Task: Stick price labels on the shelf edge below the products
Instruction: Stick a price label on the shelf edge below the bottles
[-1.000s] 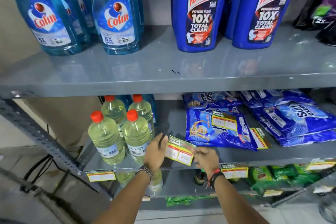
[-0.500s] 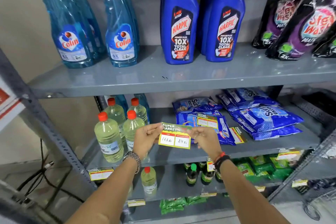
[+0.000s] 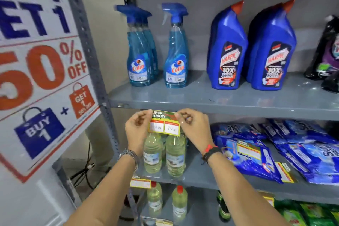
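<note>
I pinch a flat paper price label (image 3: 163, 123) by its top corners, my left hand (image 3: 138, 130) on one side and my right hand (image 3: 192, 127) on the other, both closed on it. Its green header sits right at the grey metal shelf edge (image 3: 238, 106), below the clear blue Colin spray bottles (image 3: 175, 49); whether it touches, I cannot tell. Its yellow lower half hangs over round, pale oil bottles (image 3: 174, 156). Glossy, curved-neck Harpic bottles (image 3: 227, 49) stand to the right, above crinkled blue detergent pouches (image 3: 245, 154).
</note>
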Tool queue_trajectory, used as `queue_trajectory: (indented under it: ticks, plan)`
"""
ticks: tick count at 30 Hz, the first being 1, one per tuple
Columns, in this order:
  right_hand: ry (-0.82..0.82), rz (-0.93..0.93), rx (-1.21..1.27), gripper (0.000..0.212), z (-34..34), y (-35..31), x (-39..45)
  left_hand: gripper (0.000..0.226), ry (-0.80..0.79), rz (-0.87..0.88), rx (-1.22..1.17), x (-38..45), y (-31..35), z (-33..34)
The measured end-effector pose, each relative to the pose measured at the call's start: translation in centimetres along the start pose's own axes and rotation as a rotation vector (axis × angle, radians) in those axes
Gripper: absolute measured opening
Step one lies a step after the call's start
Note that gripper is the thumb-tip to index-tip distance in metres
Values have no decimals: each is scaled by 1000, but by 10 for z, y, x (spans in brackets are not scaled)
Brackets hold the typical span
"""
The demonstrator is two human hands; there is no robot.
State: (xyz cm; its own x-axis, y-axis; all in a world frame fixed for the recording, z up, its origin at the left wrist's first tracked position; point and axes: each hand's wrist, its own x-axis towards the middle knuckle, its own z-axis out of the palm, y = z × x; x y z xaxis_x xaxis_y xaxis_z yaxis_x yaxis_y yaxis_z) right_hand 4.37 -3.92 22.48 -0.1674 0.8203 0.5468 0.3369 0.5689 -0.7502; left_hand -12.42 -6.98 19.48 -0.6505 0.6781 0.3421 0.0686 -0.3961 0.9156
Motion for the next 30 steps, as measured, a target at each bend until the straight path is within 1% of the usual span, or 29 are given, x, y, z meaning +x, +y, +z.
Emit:
queue_trajectory:
  ticks: [3,7,10,13,18,20,22,23,24,26,28,30]
  plan:
    - [5,-2,-48,14,12,-7,15,8,32,15,37,16,4,-5]
    - [7,21,-89,15,25,-8,27,4,38,29,145,33,5,-9]
    - [11,14,-134,15,27,-11,29,8,56,38,201,39,5,-10]
    - [26,-5,-172,17,26,-13,29,6,75,49,239,38,7,-7]
    - [25,20,-216,14,27,-19,31,12,110,62,358,37,12,-8]
    - [27,-4,-295,14,27,-20,32,23,144,135,535,35,14,-9]
    - [52,-81,-392,18,29,-20,35,28,197,286,713,35,17,-9]
    - [75,-143,-455,24,30,-19,37,28,197,364,765,36,19,-10]
    - [102,-203,-536,32,33,-18,40,30,161,436,812,38,21,-10]
    - [115,-269,-665,49,39,-19,47,29,17,540,898,43,22,-10]
    - [34,-247,-683,56,42,-20,54,23,-106,541,899,47,22,-9]
    - [-28,-197,-621,52,42,-17,57,20,-132,496,830,49,23,-8]
